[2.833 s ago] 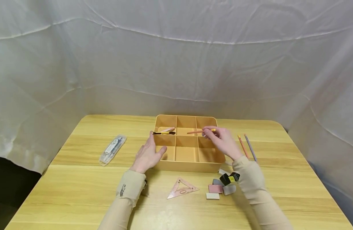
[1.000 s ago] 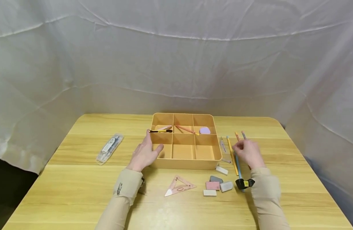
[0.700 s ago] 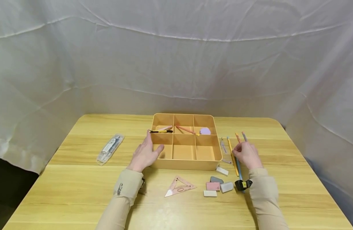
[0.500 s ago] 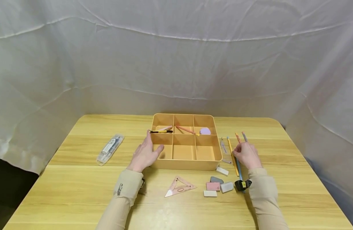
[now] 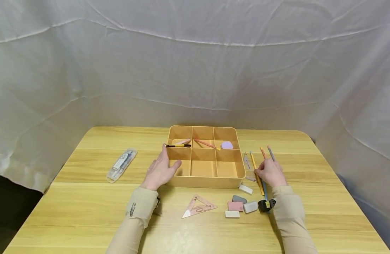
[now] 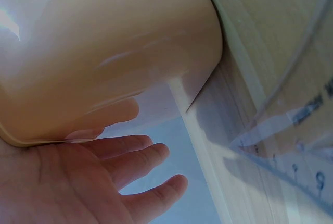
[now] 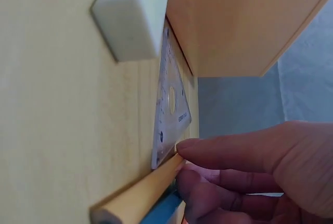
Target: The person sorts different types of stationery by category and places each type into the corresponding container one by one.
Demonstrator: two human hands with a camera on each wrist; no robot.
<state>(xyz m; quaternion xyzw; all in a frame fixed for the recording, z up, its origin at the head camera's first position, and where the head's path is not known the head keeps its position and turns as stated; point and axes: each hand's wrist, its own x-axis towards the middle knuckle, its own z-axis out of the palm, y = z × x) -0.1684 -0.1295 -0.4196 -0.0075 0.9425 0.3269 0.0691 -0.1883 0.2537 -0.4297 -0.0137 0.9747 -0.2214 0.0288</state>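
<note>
My left hand [image 5: 161,170] rests against the left side of a tan six-compartment organizer box [image 5: 201,182], fingers spread along its wall, thumb over the front-left compartment. In the left wrist view its fingers [image 6: 138,164] are extended beside the box. To the right of the box, my right hand [image 5: 271,172] pinches a yellow pencil [image 5: 253,160] between thumb and fingertips, while the pencil lies low at the tabletop. A blue pencil [image 5: 265,190] lies close alongside, partly under the hand. Red [image 5: 263,152] and purple [image 5: 271,153] pencils stick out beyond the knuckles.
The box holds an orange pencil [image 5: 204,143], a purple rounded object [image 5: 226,145] and a black-and-yellow pen [image 5: 181,145] across a divider. A clear set square [image 5: 247,163], white eraser [image 5: 245,189], pink eraser [image 5: 235,206], pink set square [image 5: 195,211] and clear case [image 5: 122,165] lie around.
My right hand released the orange pencil in the back-middle compartment, went right to the loose pencils, then shifted slightly left onto the yellow one. The left hand stayed at the box.
</note>
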